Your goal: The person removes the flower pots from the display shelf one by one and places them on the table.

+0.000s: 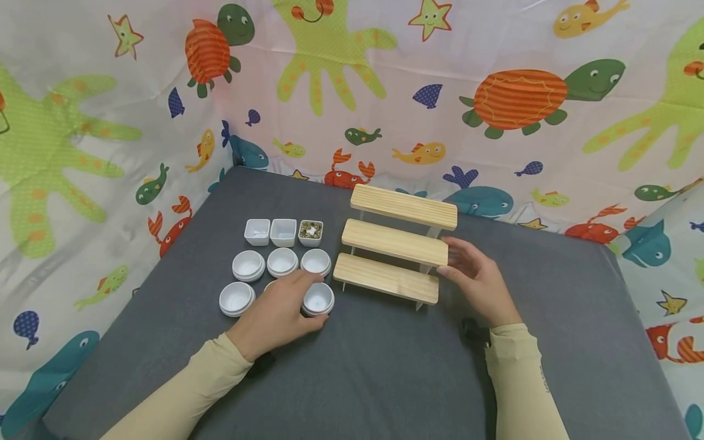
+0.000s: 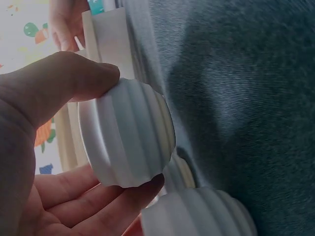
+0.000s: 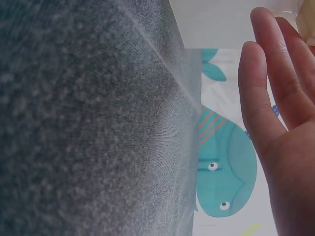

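A ribbed white cup is pinched by the left hand near the worktop's middle; crowded neighbouring cups could be knocked. The right hand, fingers relaxed, rests beside the wooden stand, holding nothing.

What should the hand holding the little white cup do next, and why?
Probably lift the round white cup and carry it toward the wooden step shelf. The left hand already pinches the cup between thumb and fingers, the shelf's three steps are bare, and the right hand rests open by the shelf's end, seemingly steadying it.
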`<act>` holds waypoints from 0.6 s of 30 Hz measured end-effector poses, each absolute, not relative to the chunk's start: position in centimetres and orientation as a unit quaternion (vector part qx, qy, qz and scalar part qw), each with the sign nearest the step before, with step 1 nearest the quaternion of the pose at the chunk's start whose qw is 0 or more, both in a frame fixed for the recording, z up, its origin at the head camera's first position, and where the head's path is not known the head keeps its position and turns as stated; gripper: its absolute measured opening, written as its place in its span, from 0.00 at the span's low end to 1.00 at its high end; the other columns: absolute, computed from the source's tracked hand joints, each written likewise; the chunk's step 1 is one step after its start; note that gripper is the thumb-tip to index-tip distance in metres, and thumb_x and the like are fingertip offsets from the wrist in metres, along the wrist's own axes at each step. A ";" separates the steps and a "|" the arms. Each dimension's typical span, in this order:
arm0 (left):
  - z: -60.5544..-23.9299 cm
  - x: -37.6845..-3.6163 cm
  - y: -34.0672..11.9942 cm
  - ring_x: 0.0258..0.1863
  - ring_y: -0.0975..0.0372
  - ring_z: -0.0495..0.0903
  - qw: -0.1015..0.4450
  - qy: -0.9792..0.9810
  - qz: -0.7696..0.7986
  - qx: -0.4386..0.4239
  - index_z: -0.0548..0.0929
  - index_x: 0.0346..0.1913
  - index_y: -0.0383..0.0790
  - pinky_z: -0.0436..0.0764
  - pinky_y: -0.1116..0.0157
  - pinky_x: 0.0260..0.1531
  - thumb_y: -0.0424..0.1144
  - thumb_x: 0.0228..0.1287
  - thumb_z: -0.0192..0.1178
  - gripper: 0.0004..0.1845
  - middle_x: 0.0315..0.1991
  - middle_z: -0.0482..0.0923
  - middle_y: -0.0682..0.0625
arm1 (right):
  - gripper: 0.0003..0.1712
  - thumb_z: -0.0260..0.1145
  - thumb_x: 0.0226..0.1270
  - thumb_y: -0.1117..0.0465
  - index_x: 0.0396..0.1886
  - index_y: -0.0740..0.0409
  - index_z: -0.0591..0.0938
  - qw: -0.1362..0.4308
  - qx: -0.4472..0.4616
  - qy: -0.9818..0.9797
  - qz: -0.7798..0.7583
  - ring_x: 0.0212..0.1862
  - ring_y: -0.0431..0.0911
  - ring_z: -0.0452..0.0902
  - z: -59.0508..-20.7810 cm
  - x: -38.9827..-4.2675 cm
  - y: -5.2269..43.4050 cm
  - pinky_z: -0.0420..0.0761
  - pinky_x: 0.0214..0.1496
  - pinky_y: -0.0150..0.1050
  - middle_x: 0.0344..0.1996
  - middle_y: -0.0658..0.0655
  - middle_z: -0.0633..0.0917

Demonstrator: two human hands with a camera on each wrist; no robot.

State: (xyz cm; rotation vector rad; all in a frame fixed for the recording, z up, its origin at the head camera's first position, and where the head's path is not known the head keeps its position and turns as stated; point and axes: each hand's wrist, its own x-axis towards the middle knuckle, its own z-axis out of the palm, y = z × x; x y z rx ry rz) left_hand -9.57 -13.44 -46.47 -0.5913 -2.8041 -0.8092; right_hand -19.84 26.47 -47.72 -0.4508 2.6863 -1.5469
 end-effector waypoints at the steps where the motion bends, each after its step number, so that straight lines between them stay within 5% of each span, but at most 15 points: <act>1: -46.6 -9.6 -13.5 0.49 0.57 0.87 0.083 -0.939 -0.269 -0.199 0.84 0.61 0.38 0.87 0.55 0.53 0.45 0.55 0.81 0.31 0.51 0.87 0.49 | 0.35 0.75 0.74 0.51 0.78 0.39 0.76 0.004 -0.144 0.857 -0.495 0.61 0.33 0.83 -47.7 -19.9 26.5 0.81 0.58 0.20 0.68 0.55 0.85; 18: -47.4 -10.1 -13.7 0.58 0.52 0.86 0.072 -0.946 -0.254 -0.186 0.85 0.61 0.37 0.85 0.51 0.62 0.48 0.56 0.81 0.32 0.55 0.88 0.46 | 0.35 0.75 0.75 0.51 0.78 0.38 0.76 0.015 -0.129 0.861 -0.491 0.65 0.51 0.84 -47.4 -19.7 26.3 0.80 0.58 0.20 0.69 0.53 0.85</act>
